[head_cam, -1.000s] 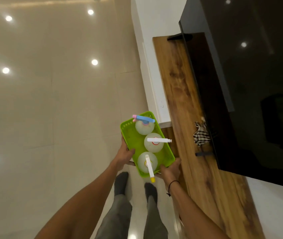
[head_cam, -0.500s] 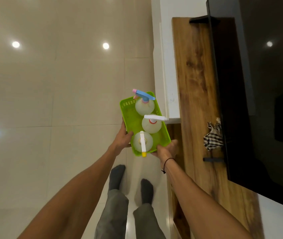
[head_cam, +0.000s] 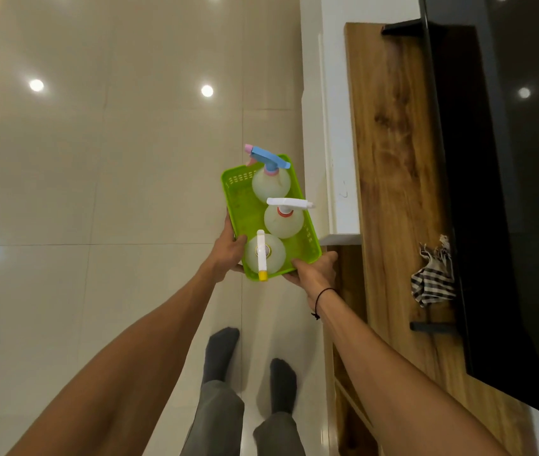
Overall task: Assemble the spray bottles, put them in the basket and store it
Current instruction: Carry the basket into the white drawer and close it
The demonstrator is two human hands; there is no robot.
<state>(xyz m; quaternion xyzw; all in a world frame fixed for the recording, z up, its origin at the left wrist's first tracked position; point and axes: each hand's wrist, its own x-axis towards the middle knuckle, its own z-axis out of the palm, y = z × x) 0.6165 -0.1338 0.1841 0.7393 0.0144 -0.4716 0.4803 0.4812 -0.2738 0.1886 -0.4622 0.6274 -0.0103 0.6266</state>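
I carry a green plastic basket (head_cam: pixel 241 205) in front of me above the floor. Three pale spray bottles stand upright in it. The far bottle (head_cam: pixel 271 182) has a blue and pink sprayer. The middle bottle (head_cam: pixel 283 219) has a white sprayer with a red collar. The near bottle (head_cam: pixel 265 255) has a white sprayer with a yellow tip. My left hand (head_cam: pixel 228 250) grips the basket's near left rim. My right hand (head_cam: pixel 314 273) grips its near right corner, thumb over the rim.
A long wooden cabinet top (head_cam: pixel 393 159) runs along my right, with a large black TV (head_cam: pixel 508 192) standing on it and a striped cloth (head_cam: pixel 432 281) lying by the TV foot. A white cabinet panel (head_cam: pixel 340 159) sits just right of the basket. Glossy tile floor (head_cam: pixel 97 192) spreads left.
The view has shifted forward along the cabinet. The basket stays in both hands and now sits further left of the wooden top, beside the white panel.
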